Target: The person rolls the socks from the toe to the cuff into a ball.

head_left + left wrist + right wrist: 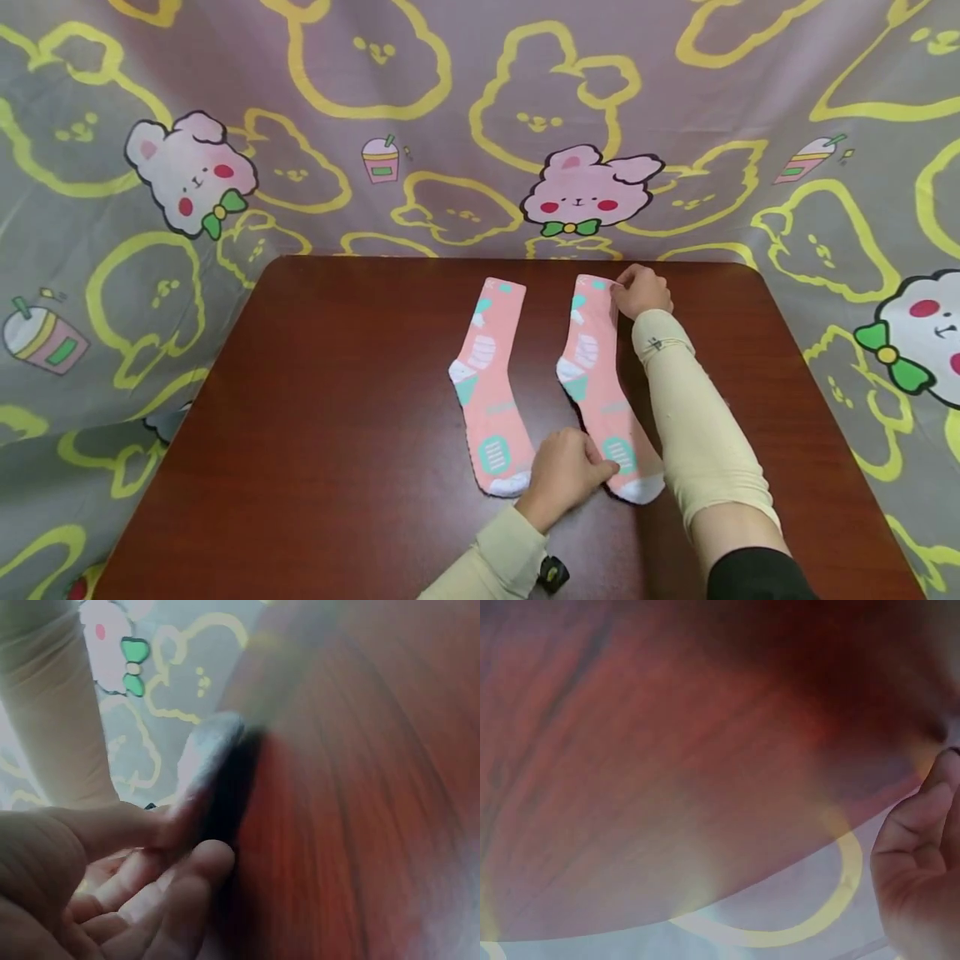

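Two pink socks lie flat side by side in the head view, each with a white heel and toe and mint patches. The left sock [491,350] has no hand gripping it. At the right sock [600,358], my left hand [562,471] pinches the left edge near the toe, beside the striped mint patch. My right hand [645,292] pinches the cuff's right corner at the far end. In the left wrist view, the sock's white toe [199,757] and dark underside show past the left hand's thumb and fingers. The right wrist view catches curled fingers [919,825] at its right edge.
The socks rest on a dark red-brown wooden table [322,400] with rounded far corners. A patterned cloth [450,92] with yellow outlines and rabbit faces hangs behind it and along both sides. My right forearm [705,425] reaches over the table's right part.
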### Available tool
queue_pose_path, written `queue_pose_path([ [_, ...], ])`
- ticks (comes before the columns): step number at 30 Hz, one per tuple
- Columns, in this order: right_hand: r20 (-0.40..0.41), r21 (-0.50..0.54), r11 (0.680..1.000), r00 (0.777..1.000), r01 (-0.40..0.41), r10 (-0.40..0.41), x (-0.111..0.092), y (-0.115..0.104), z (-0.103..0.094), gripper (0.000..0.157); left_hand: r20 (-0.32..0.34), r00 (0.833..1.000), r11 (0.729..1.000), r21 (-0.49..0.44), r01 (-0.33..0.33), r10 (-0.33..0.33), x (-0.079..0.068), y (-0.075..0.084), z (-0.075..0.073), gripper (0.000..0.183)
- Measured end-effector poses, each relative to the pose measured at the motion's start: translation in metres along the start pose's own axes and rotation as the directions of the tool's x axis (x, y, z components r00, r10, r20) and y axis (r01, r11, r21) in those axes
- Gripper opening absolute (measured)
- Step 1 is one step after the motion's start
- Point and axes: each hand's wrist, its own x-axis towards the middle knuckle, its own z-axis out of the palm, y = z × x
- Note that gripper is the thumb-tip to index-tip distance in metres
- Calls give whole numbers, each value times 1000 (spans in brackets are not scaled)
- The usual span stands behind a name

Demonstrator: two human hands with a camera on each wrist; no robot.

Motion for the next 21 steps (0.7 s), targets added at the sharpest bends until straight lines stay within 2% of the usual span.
queue_pose_path([
  [1, -7, 14, 1000, 1000, 2, -2, 0, -2, -1, 22, 4, 1000, 994, -108, 20, -20, 0, 0, 0, 26],
  [2, -14, 30, 1000, 1000, 5, -5, 0, -3, -2, 22, 22, 998, 967, -244, 65, -61, -1, 0, 1, 24],
  [3, -21, 47, 999, 1000, 8, -7, 0, -5, -3, 21, 47, 993, 914, -388, 117, -107, -2, 0, 2, 22],
  [4, -31, 63, 998, 999, 11, -9, -1, -7, -4, 21, 75, 985, 836, -521, 172, -156, -2, 0, 3, 20],
  [5, -41, 79, 997, 999, 15, -11, -1, -9, -5, 20, 105, 973, 742, -632, 223, -204, -3, 0, 4, 19],
  [7, -60, 101, 995, 998, 26, -20, 0, -11, -7, 21, 164, 944, 541, -786, 301, -287, -5, 1, 6, 24],
  [8, -66, 107, 994, 998, 32, -25, 0, -12, -8, 22, 186, 931, 456, -830, 320, -314, -5, 2, 6, 31],
  [9, -68, 110, 993, 997, 36, -28, 0, -13, -9, 24, 199, 922, 398, -857, 328, -332, -5, 2, 7, 40],
  [11, -67, 111, 993, 997, 39, -32, 1, -14, -11, 27, 217, 908, 316, -887, 337, -359, -5, 3, 7, 55],
  [13, -53, 104, 994, 998, 35, -30, 0, -14, -12, 28, 244, 899, 265, -898, 351, -363, -5, 3, 6, 63],
  [15, -41, 96, 995, 999, 29, -26, -1, -14, -14, 28, 267, 898, 249, -898, 364, -349, -6, 2, 4, 64],
  [16, -38, 93, 995, 999, 29, -25, -2, -13, -14, 28, 277, 900, 250, -895, 369, -336, -6, 1, 3, 61],
  [21, -37, 103, 994, 999, 43, -39, -5, -14, -17, 26, 287, 913, 292, -882, 370, -290, -9, -2, -1, 48],
])
